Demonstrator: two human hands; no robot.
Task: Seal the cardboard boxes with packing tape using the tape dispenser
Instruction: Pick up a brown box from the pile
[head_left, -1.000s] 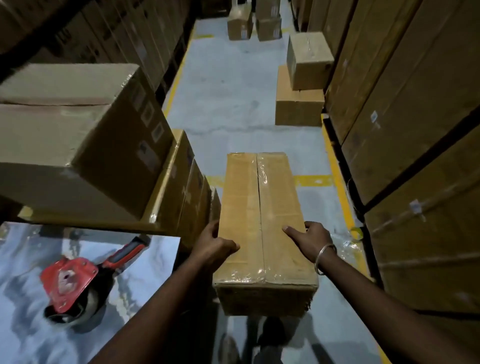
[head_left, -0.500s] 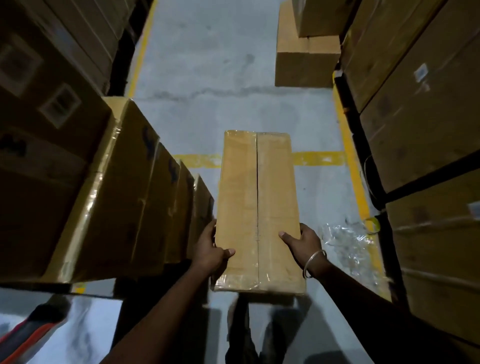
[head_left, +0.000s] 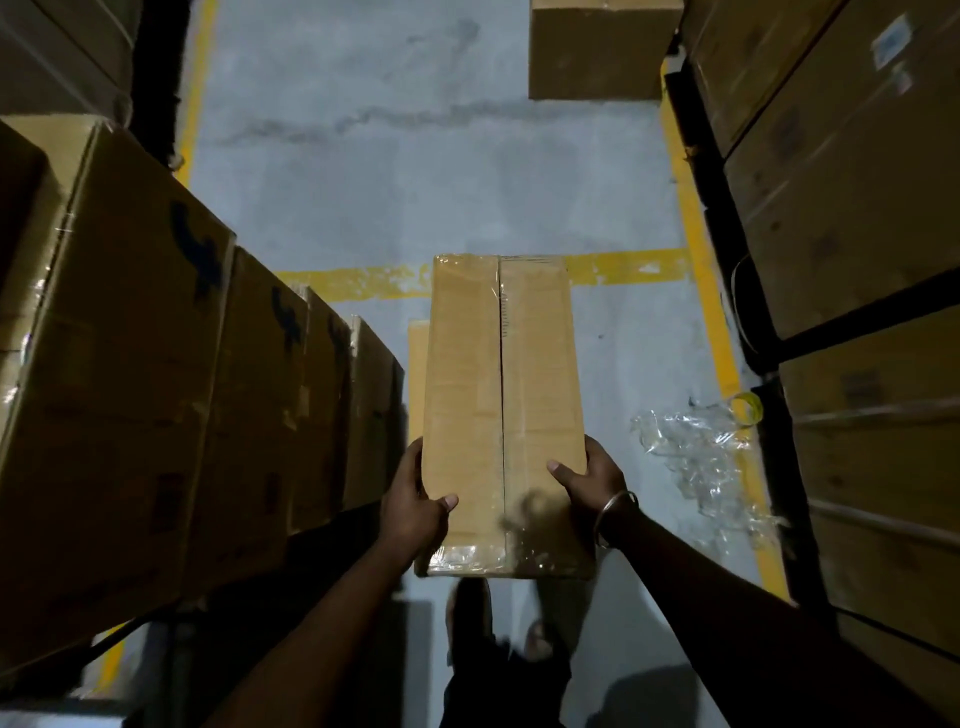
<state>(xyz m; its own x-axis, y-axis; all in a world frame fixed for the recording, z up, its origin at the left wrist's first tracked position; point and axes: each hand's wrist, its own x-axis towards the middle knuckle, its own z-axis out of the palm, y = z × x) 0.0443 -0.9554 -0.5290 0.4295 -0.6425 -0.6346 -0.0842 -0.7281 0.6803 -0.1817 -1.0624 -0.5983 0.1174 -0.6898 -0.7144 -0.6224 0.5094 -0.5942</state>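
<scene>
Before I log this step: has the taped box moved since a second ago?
Yes. The taped box, gripped by both hands, has been carried forward along the aisle: its far end now reaches the yellow floor line.

Dim aisle — grey floor (head_left: 415, 182); yellow lines (head_left: 696, 234)

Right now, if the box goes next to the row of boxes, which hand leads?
Probably the left hand. It holds the taped box on the side nearest the row of boxes. The right hand grips the far side, by the crumpled plastic, so it would follow.
</scene>
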